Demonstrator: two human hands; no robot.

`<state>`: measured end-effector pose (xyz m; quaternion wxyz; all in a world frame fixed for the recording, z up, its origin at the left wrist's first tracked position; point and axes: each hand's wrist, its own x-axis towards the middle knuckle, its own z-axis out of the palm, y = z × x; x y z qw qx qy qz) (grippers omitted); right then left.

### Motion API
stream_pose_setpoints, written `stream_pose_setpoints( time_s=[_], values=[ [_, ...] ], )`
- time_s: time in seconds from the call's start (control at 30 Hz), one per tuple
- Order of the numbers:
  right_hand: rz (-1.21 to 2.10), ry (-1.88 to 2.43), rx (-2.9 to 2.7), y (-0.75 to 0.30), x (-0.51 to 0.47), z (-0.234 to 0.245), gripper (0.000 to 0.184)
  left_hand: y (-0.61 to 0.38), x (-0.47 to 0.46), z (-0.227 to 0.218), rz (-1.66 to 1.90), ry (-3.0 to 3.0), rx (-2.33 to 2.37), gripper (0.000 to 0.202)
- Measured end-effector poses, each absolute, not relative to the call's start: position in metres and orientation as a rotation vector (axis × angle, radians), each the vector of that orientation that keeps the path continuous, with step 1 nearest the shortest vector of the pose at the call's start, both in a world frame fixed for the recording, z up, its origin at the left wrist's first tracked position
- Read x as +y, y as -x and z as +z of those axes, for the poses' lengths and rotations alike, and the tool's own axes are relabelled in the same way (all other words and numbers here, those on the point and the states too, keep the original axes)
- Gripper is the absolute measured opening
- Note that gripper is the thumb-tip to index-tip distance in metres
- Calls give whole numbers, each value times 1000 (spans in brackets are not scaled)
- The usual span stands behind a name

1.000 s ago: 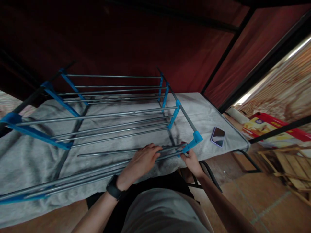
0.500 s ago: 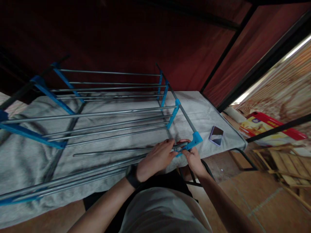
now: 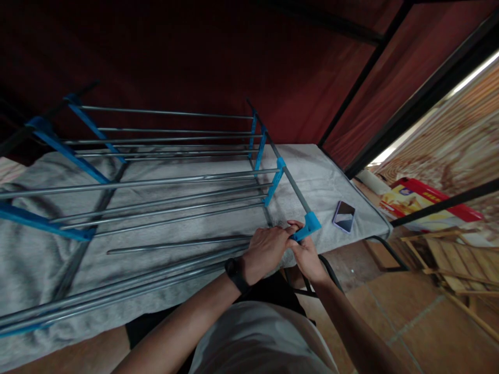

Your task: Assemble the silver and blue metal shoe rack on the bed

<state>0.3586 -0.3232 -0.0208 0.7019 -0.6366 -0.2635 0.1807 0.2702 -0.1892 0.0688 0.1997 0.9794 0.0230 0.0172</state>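
A rack of grey metal rods (image 3: 163,184) and blue plastic side brackets (image 3: 277,179) lies on a grey cloth (image 3: 163,228). My left hand (image 3: 268,246) is closed over the right ends of the nearest rods, right beside the blue corner bracket (image 3: 310,226). My right hand (image 3: 306,254) grips that corner bracket from below, thumb on top. Both hands touch each other at the bracket. One loose rod (image 3: 175,244) lies on the cloth just left of my left hand. A black band sits on my left wrist.
A phone (image 3: 343,216) lies face up on the cloth's right end. Black metal frame bars (image 3: 390,124) rise at the right before a dark red wall. A red and yellow box (image 3: 421,205) and wooden slats (image 3: 456,259) are on the tiled floor at right.
My left hand has slid right along the near rods until it meets the blue corner bracket and my right hand. The view has shifted slightly left.
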Motion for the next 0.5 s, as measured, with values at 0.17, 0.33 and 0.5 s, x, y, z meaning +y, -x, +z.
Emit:
stream_pose_setpoints(
  time_s=[0.17, 0.33, 0.5],
  values=[
    [398, 1408, -618, -360, -322, -24, 37, -281, -195, 69, 35, -2694, 68, 29],
    [408, 1365, -621, -360, -321, -29, 36, -281, -202, 68, 117, -2738, 99, 32],
    [372, 1386, -618, -359, -321, -33, 35, -282, -202, 70, 73, -2751, 146, 28]
  ],
)
